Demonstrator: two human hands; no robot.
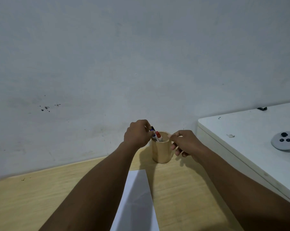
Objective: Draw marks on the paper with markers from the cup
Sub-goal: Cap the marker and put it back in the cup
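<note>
A tan wooden cup (161, 152) stands at the far edge of the table, against the wall. Markers lean on its left rim: a red-capped one (159, 136), a blue one (152, 130) and a black tip behind. My left hand (137, 134) is at the cup's left rim, its fingertips pinched on the blue marker's top. My right hand (184, 144) touches the cup's right rim with thumb and forefinger, the other fingers curled beside the wall of the cup. A white paper sheet (137, 197) lies on the table between my forearms, partly covered by the left arm.
The light wooden table (182, 189) ends at a grey wall (141, 64). A white cabinet top (251, 147) stands higher on the right, close to my right arm, with a grey controller (284, 142) and a small black object (262, 108) on it.
</note>
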